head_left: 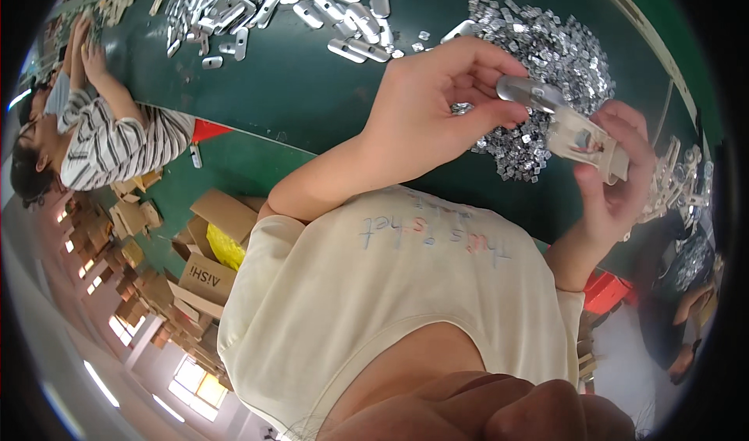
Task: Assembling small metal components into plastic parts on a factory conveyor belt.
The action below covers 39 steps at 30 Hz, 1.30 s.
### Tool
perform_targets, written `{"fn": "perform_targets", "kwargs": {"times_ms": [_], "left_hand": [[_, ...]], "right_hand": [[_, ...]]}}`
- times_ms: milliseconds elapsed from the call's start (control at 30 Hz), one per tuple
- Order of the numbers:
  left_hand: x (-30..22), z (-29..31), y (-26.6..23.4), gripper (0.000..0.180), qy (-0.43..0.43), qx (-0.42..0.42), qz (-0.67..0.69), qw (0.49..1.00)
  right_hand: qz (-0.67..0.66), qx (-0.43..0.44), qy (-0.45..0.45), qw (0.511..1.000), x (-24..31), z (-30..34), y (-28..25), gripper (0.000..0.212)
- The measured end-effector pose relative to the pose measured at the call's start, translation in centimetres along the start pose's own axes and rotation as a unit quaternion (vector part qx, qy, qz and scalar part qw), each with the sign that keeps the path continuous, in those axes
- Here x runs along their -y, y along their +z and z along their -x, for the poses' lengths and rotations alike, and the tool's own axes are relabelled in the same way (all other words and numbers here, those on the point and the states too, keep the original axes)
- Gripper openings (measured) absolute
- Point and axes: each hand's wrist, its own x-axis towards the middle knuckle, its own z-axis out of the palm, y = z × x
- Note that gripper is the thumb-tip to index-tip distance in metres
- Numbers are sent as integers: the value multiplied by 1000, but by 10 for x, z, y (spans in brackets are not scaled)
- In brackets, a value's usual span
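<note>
Between the thumb and fingers of my left hand (449, 101) is a silver metal cover (529, 91), long with a rounded end. My right hand (620, 164) is closed around a pale translucent plastic housing (576, 138); small parts show inside it, too small to name. The cover's right end meets or overlaps the housing's upper left end; whether they are joined I cannot tell. Both hands are raised over the green table (312, 90), in front of a heap of small square metal pieces (558, 47).
A pile of silver metal covers (335, 8) lies at the far side. Clear plastic parts (679, 183) are heaped at the right. Cardboard boxes (207, 277) stand on the floor at the left. A co-worker in a striped shirt (121, 144) sits at the left, another person (671, 308) at the right.
</note>
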Motion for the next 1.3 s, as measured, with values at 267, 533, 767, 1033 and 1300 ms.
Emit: {"fn": "perform_targets", "kwargs": {"times_ms": [267,533,767,1033,1300], "left_hand": [[-3,5,-2,35,-4,50,1,999],[-5,5,3,31,-23,62,-14,998],[9,5,11,21,56,-1,-74,996],[22,-3,9,17,141,-89,-174,970],[36,-24,-25,36,25,-138,-224,964]], "right_hand": [[160,44,-45,985,19,-19,14,34],[200,53,-25,978,26,-15,8,34],[-52,-25,157,986,10,-4,27,28],[-15,-66,130,989,-1,1,41,29],[-41,110,263,958,-43,-80,37,22]]}}
